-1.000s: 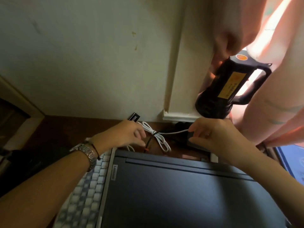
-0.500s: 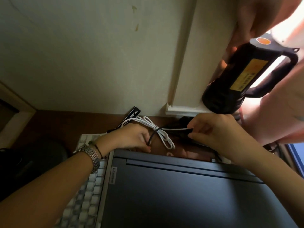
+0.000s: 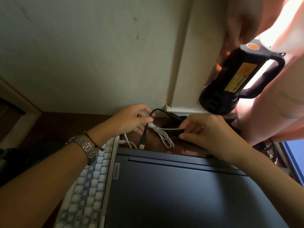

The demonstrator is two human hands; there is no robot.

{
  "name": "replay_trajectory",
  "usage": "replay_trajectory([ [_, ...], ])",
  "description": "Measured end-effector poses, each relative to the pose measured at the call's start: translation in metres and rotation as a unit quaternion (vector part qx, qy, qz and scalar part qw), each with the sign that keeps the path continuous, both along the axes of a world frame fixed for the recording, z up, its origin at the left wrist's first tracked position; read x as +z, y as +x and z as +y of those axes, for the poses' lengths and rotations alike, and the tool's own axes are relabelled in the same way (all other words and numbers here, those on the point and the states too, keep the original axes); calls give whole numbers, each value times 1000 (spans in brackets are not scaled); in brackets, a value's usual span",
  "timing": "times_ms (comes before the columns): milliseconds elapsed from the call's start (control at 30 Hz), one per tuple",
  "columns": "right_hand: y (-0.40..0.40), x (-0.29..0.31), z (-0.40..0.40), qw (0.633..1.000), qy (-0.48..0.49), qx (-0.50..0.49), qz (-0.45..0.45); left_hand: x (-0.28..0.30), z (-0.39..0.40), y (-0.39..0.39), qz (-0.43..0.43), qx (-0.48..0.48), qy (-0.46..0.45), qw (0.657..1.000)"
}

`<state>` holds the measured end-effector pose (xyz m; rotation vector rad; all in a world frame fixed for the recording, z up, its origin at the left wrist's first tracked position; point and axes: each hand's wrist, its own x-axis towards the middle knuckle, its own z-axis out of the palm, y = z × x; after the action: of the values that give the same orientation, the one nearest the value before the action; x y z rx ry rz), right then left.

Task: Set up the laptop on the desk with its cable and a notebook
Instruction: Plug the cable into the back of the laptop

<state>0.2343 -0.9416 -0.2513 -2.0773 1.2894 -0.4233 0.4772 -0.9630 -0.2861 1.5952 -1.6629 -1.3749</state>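
The left hand (image 3: 131, 119) pinches the black cable (image 3: 145, 134), its plug hanging just behind the shut laptop (image 3: 181, 191) at the desk's (image 3: 65, 122) back edge. The right hand (image 3: 204, 130) seems to hold the cable's dark block. Next, plug it in.

The word "Lenovo" stood in pale letters on a small grey tag at the left rear corner of the closed laptop (image 3: 172, 191), while the print on the yellow label (image 3: 239, 76) of the black torch (image 3: 230, 83) was too blurred to read.
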Motion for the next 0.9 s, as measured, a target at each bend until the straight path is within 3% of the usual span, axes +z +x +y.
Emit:
replay_trajectory([
  [100, 6, 1, 1, 1000, 15, -11, -15, 11, 1, -11, 20, 22, -13, 999],
  [333, 21, 2, 10, 980, 164, -51, -104, 29, 10, -36, 111, 57, -11, 992],
  [633, 30, 3, 14, 933, 276, -118, -200, 31, 23, -45, 118, 52, -9, 992],
  [733, 28, 4, 14, 925, 291, -117, -216, 34, 26, -48, 112, 37, -25, 993],
  [900, 22, 5, 13, 944, 248, -106, -189, 36, 33, -47, 97, 28, -34, 994],
])
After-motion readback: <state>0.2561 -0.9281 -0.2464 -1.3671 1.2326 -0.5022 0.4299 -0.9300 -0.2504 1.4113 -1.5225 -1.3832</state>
